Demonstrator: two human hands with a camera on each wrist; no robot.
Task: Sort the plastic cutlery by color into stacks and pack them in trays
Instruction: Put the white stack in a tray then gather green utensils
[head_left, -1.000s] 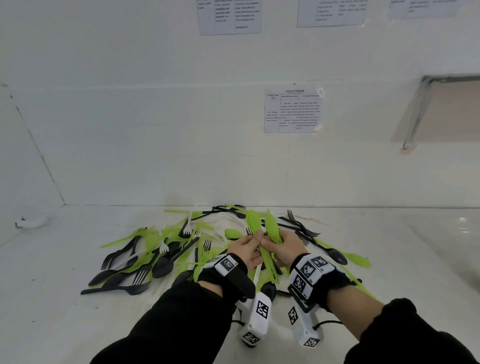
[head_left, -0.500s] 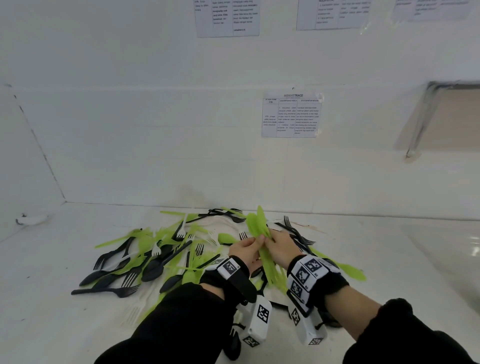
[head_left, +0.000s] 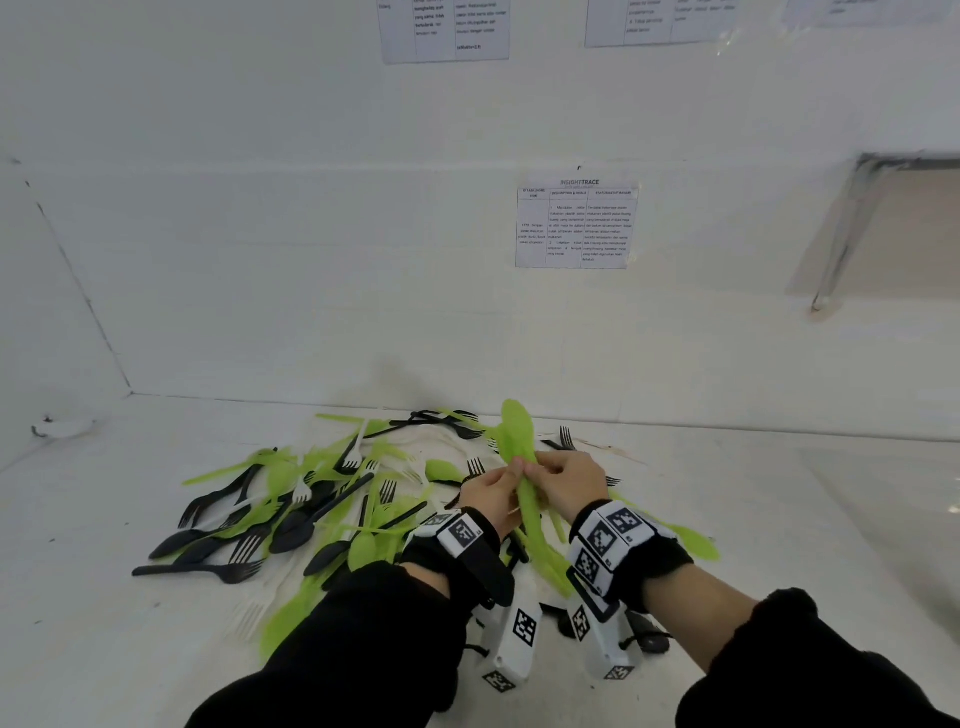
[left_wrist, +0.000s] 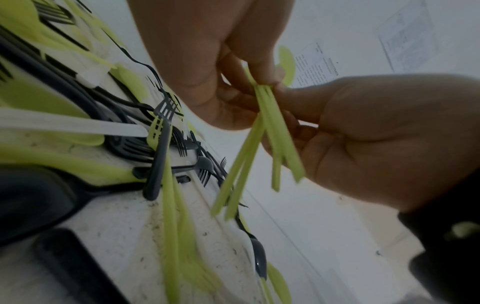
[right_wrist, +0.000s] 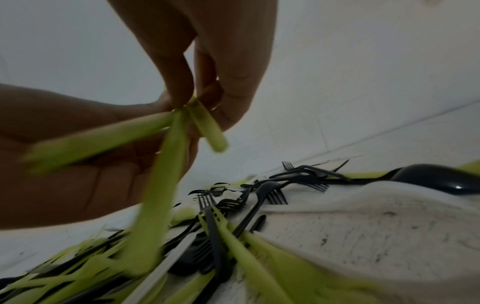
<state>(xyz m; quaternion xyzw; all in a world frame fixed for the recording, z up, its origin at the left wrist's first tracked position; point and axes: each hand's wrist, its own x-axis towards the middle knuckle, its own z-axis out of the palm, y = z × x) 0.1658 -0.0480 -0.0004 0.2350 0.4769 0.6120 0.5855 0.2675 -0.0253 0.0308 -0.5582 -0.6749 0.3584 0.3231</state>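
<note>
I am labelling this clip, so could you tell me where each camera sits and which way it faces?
Head: worn on the head, looking forward and down at the table; left hand, right hand and black sleeves show.
Left wrist: low on the left wrist, looking along the palm at the green spoons.
Right wrist: low on the right wrist, facing the back wall; both hands show.
Shared: all three show both hands pinching the green spoons above the mixed cutlery pile.

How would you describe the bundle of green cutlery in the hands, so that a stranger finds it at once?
Look at the heap of mixed cutlery on the white table. Above its right side, the left hand and right hand pinch the green bundle. Only it is lifted off the table, spoon bowls pointing up.
</note>
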